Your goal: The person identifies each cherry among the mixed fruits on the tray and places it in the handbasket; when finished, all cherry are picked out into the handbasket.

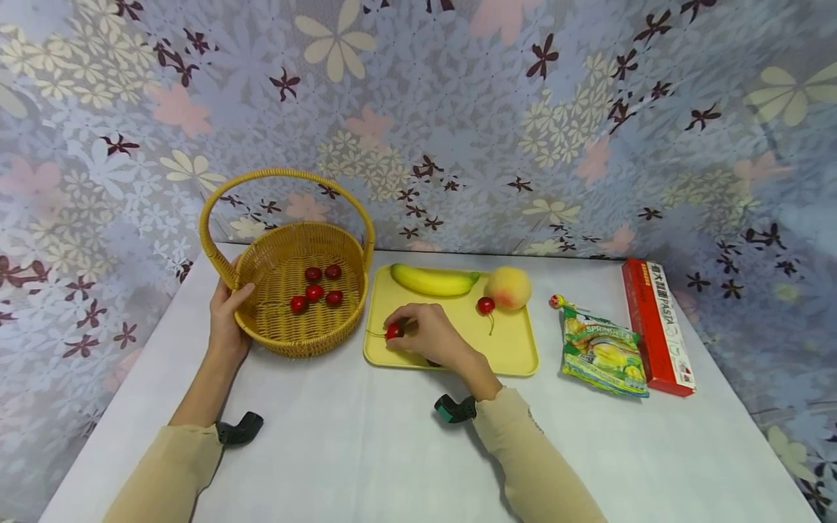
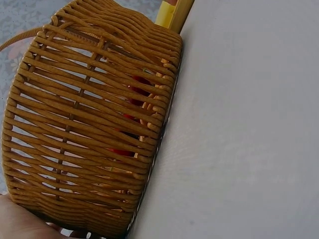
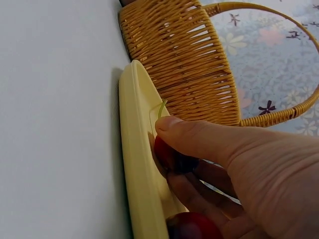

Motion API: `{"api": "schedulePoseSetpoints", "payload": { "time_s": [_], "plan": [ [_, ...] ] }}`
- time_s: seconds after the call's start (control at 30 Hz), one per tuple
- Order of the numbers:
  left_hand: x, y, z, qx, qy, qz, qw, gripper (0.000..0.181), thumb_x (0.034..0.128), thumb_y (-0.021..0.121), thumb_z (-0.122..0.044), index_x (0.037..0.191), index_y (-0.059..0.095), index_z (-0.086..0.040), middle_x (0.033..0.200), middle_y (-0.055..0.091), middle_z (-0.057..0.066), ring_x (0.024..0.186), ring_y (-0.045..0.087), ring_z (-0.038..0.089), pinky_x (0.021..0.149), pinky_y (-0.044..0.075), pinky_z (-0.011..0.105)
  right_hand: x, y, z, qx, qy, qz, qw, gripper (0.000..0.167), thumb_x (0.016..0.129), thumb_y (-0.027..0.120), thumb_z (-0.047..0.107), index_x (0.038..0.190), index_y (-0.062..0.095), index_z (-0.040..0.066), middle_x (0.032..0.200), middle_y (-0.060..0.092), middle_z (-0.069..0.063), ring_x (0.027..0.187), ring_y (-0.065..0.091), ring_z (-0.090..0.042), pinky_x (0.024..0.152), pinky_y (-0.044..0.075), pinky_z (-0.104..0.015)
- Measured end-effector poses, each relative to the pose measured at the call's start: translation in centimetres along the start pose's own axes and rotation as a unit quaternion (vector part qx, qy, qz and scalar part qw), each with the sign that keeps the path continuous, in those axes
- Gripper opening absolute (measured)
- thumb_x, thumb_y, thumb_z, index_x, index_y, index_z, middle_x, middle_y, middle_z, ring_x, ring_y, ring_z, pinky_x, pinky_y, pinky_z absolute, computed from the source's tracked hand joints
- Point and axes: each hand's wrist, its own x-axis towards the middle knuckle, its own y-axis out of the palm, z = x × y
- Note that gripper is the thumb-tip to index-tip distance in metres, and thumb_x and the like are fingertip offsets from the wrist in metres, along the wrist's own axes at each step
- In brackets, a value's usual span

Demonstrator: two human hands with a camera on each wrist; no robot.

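My left hand (image 1: 227, 319) grips the left rim of a wicker basket (image 1: 307, 341), its thumb over the edge. Several red cherries (image 1: 314, 293) lie on the basket's floor. Over the left part of a yellow tray (image 1: 516, 356), my right hand (image 1: 428, 335) pinches a cherry (image 3: 172, 154) between thumb and fingers, with the stem pointing toward the basket. Beneath that hand sits another cherry (image 3: 193, 226), mostly hidden in the head view. A third cherry (image 1: 486, 305) rests on the tray near the peach (image 1: 508, 288). Along the tray's back side lies a banana (image 1: 434, 280).
Right of the tray are a green snack bag (image 1: 604, 352), a small wrapped lollipop (image 1: 556, 301) and a red pasta box (image 1: 657, 327). The basket's tall handle (image 1: 288, 173) arches above it. A flowered cloth (image 1: 418, 131) hangs behind the white table (image 1: 327, 450).
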Motion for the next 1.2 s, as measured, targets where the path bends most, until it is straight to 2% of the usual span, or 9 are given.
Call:
{"api": "schedulePoseSetpoints", "payload": {
  "time_s": [0.17, 0.37, 0.57, 0.8, 1.0, 1.2],
  "plan": [
    [-0.10, -0.03, 0.05, -0.001, 0.007, 0.005, 1.0000, 0.057, 0.1070, 0.048, -0.008, 0.162, 0.040, -0.020, 0.159, 0.042, 0.002, 0.146, 0.040, 0.020, 0.124, 0.032, 0.032, 0.10, -0.01, -0.10, 0.008, -0.018, -0.040, 0.9990, 0.029, 0.086, 0.088, 0.011, 0.114, 0.078, 0.009, 0.106, 0.078, 0.000, 0.098, 0.073, -0.015, 0.091, 0.060, -0.032],
    [-0.03, 0.02, -0.21, 0.000, 0.007, 0.003, 1.0000, 0.057, 0.1062, 0.048, -0.008, 0.162, 0.040, -0.021, 0.158, 0.042, 0.002, 0.144, 0.040, 0.019, 0.123, 0.032, 0.032, 0.32, -0.03, 0.07, 0.040, -0.030, -0.111, 0.9925, 0.032, 0.086, 0.087, 0.005, 0.117, 0.077, 0.002, 0.109, 0.078, -0.007, 0.096, 0.077, -0.020, 0.091, 0.062, -0.037],
    [0.14, 0.10, -0.07, -0.010, 0.009, 0.006, 0.9999, 0.057, 0.1067, 0.049, -0.006, 0.161, 0.041, -0.019, 0.158, 0.043, 0.003, 0.144, 0.041, 0.020, 0.122, 0.033, 0.032, 0.46, -0.04, -0.09, 0.038, -0.048, -0.150, 0.9868, 0.035, 0.086, 0.087, 0.004, 0.119, 0.076, 0.002, 0.110, 0.077, -0.007, 0.100, 0.077, -0.021, 0.093, 0.061, -0.039],
    [-0.09, 0.02, 0.05, -0.002, 0.003, 0.004, 1.0000, 0.058, 0.1057, 0.048, -0.007, 0.162, 0.040, -0.019, 0.158, 0.042, 0.002, 0.144, 0.041, 0.019, 0.123, 0.031, 0.032, 0.32, 0.17, -0.28, 0.038, -0.051, -0.169, 0.9836, 0.037, 0.084, 0.088, 0.005, 0.119, 0.077, 0.003, 0.113, 0.078, -0.008, 0.103, 0.077, -0.025, 0.094, 0.061, -0.040],
    [0.04, 0.01, -0.12, 0.000, 0.022, 0.004, 0.9998, 0.056, 0.1049, 0.048, -0.009, 0.160, 0.043, -0.019, 0.156, 0.045, 0.004, 0.143, 0.042, 0.021, 0.121, 0.034, 0.033, 0.73, 0.21, 0.07, 0.083, -0.078, -0.185, 0.9762, 0.035, 0.086, 0.086, 0.003, 0.120, 0.076, 0.002, 0.116, 0.076, -0.011, 0.110, 0.074, -0.032, 0.096, 0.060, -0.047],
    [-0.11, -0.03, 0.01, -0.004, 0.011, -0.001, 0.9999, 0.057, 0.1050, 0.049, -0.008, 0.160, 0.042, -0.019, 0.156, 0.045, 0.003, 0.142, 0.043, 0.020, 0.121, 0.034, 0.032, 0.55, 0.54, 0.24, 0.103, -0.083, -0.195, 0.9719, 0.034, 0.085, 0.086, 0.002, 0.118, 0.077, 0.003, 0.114, 0.077, -0.013, 0.110, 0.073, -0.031, 0.097, 0.060, -0.045]
  ]
}}
